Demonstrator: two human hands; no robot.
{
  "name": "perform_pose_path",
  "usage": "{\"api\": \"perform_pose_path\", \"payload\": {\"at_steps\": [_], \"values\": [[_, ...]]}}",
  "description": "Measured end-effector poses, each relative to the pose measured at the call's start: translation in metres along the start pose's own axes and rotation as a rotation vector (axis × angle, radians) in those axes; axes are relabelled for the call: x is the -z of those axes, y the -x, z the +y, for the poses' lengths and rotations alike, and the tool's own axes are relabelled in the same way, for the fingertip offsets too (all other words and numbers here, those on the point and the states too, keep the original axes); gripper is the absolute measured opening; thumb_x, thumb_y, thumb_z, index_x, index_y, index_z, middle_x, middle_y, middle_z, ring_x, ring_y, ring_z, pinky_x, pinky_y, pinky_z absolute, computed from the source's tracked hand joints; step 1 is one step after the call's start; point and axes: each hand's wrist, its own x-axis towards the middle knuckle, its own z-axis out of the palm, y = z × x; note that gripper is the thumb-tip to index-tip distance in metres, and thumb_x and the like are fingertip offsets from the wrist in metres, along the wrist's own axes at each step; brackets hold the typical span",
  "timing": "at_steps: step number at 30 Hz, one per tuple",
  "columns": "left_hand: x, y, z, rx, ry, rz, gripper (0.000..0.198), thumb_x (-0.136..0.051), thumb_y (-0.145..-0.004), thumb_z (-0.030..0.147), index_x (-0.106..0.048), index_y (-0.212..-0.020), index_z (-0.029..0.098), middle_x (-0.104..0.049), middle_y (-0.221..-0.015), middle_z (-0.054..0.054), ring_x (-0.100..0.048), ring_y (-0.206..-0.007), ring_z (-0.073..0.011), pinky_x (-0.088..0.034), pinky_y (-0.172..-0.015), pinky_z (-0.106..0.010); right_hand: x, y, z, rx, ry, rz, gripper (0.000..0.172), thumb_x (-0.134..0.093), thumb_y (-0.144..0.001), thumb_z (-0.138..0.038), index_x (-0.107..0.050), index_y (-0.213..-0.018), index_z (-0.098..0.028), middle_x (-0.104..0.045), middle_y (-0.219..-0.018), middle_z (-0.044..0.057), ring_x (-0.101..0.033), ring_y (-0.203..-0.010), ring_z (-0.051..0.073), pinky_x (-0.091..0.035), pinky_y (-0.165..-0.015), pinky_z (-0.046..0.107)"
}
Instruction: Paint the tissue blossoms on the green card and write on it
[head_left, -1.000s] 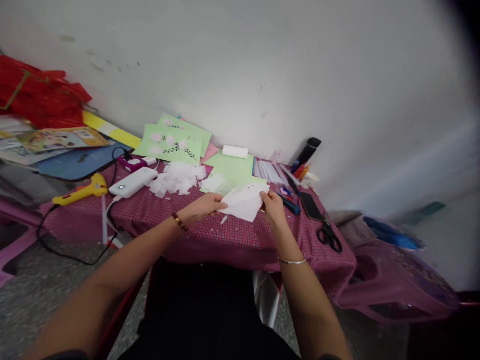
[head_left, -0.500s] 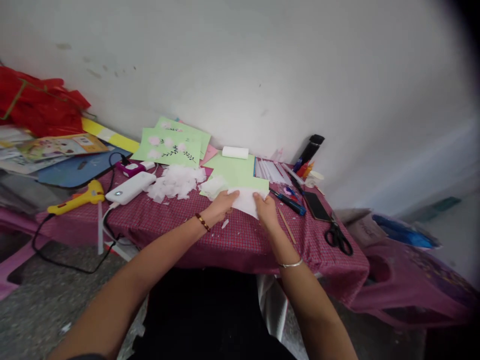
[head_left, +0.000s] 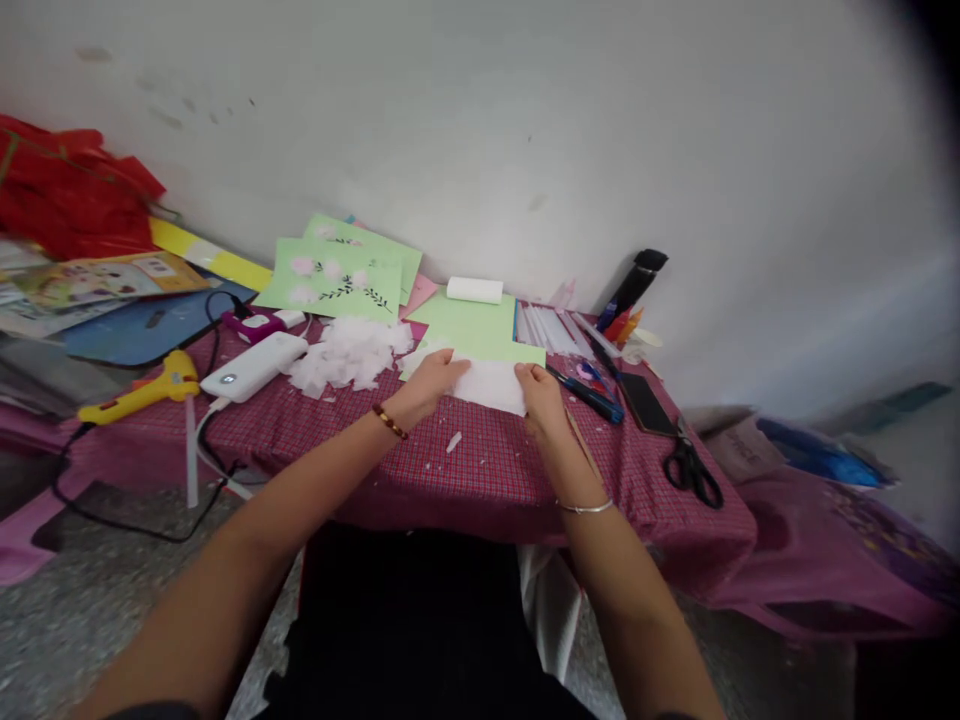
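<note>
A white sheet of thin paper (head_left: 491,385) is stretched between my two hands above the table's front part. My left hand (head_left: 435,382) pinches its left edge, thumb on top. At the right edge my right hand (head_left: 541,395) grips it the same way. Behind the sheet lies green paper (head_left: 472,328), with a white roll (head_left: 475,290) resting at its back edge. Left of my left hand is a heap of torn white paper pieces (head_left: 349,352). A small white scrap (head_left: 454,442) lies on the tablecloth below the sheet.
Green cards with pink blossoms (head_left: 330,280) lie at the back. On the left are a yellow glue gun (head_left: 146,388) and a white power bank (head_left: 255,367). To the right lie a utility knife (head_left: 589,395), a phone (head_left: 646,405), black scissors (head_left: 691,468) and white glue sticks (head_left: 551,330).
The sheet now lies flatter and straighter between my hands, and my right hand is slightly farther from my left. The camera view has shifted a little.
</note>
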Motion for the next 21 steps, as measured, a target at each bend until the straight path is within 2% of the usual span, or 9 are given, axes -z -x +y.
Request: {"api": "perform_pose_path", "payload": {"at_steps": [6,7,9,11,12,16,18,19,21], "values": [[0.011,-0.030,0.011,-0.012,-0.066,0.027,0.006,-0.057,-0.084,0.018,-0.060,-0.082,0.013,-0.055,-0.065,-0.002,-0.044,-0.047,-0.0064,-0.028,-0.043,-0.017,-0.008,-0.033,-0.005,0.010,0.018,-0.016,0.031,-0.065,-0.068,-0.047,-0.048,-0.068,-0.021,-0.044,-0.056,-0.008,-0.036,-0.051,0.008,-0.030,-0.049,0.022],[0.012,-0.033,0.013,-0.033,-0.072,0.017,0.008,-0.056,-0.085,0.017,-0.061,-0.089,0.012,-0.057,-0.066,-0.002,-0.045,-0.047,-0.0067,-0.029,-0.042,-0.017,-0.008,-0.038,-0.005,0.007,0.017,-0.024,0.030,-0.066,-0.068,-0.046,-0.049,-0.068,-0.021,-0.044,-0.057,-0.007,-0.036,-0.051,0.008,-0.029,-0.048,0.022],[0.013,-0.036,0.019,-0.103,-0.083,-0.007,0.029,-0.054,-0.086,0.015,-0.060,-0.114,0.014,-0.058,-0.064,0.000,-0.045,-0.045,-0.0068,-0.032,-0.043,-0.017,-0.007,-0.047,-0.005,-0.015,0.016,-0.048,0.029,-0.066,-0.068,-0.045,-0.050,-0.068,-0.021,-0.044,-0.056,-0.008,-0.036,-0.050,0.008,-0.029,-0.047,0.021],[0.013,-0.039,0.023,-0.169,-0.088,-0.057,0.051,-0.054,-0.087,0.017,-0.045,-0.137,0.019,-0.057,-0.059,0.003,-0.045,-0.042,-0.0071,-0.036,-0.044,-0.018,-0.006,-0.052,-0.004,-0.063,0.017,-0.089,0.029,-0.068,-0.066,-0.044,-0.050,-0.068,-0.021,-0.043,-0.053,-0.008,-0.034,-0.047,0.007,-0.028,-0.044,0.021],[0.013,-0.040,0.026,-0.173,-0.077,-0.103,0.055,-0.054,-0.088,0.019,-0.041,-0.141,0.020,-0.057,-0.058,0.004,-0.047,-0.042,-0.0078,-0.040,-0.046,-0.019,-0.005,-0.053,-0.002,-0.095,0.018,-0.118,0.029,-0.069,-0.066,-0.044,-0.050,-0.068,-0.021,-0.043,-0.051,-0.008,-0.033,-0.044,0.007,-0.027,-0.042,0.021],[0.001,-0.044,0.039,-0.059,0.031,-0.389,0.037,-0.061,-0.082,0.017,-0.063,-0.119,0.015,-0.071,-0.081,-0.006,-0.066,-0.068,-0.0122,-0.053,-0.072,-0.026,0.002,-0.052,0.001,-0.195,0.014,-0.236,0.032,-0.070,-0.065,-0.048,-0.055,-0.072,-0.020,-0.040,-0.044,-0.009,-0.027,-0.035,0.007,-0.023,-0.034,0.022],[-0.009,-0.047,0.046,-0.060,0.047,-0.459,0.035,-0.067,-0.076,0.013,-0.067,-0.111,0.015,-0.072,-0.086,-0.006,-0.067,-0.078,-0.0124,-0.051,-0.081,-0.027,0.009,-0.053,-0.002,-0.184,0.001,-0.230,0.036,-0.067,-0.067,-0.052,-0.059,-0.082,-0.020,-0.050,-0.050,-0.006,-0.036,-0.037,0.008,-0.031,-0.035,0.022],[-0.015,-0.049,0.049,-0.081,0.041,-0.452,0.036,-0.069,-0.074,0.013,-0.067,-0.110,0.016,-0.072,-0.086,-0.005,-0.067,-0.079,-0.0120,-0.051,-0.082,-0.027,0.014,-0.054,-0.005,-0.149,-0.016,-0.196,0.039,-0.065,-0.070,-0.054,-0.060,-0.089,-0.020,-0.059,-0.061,-0.002,-0.046,-0.043,0.010,-0.040,-0.040,0.023],[-0.025,-0.052,0.051,-0.127,0.011,-0.377,0.035,-0.071,-0.074,0.015,-0.068,-0.108,0.017,-0.072,-0.081,-0.004,-0.065,-0.075,-0.0115,-0.051,-0.076,-0.025,0.023,-0.054,-0.013,-0.021,-0.063,-0.129,0.048,-0.056,-0.079,-0.060,-0.059,-0.109,-0.022,-0.069,-0.097,0.007,-0.064,-0.073,0.017,-0.053,-0.061,0.029]]}}
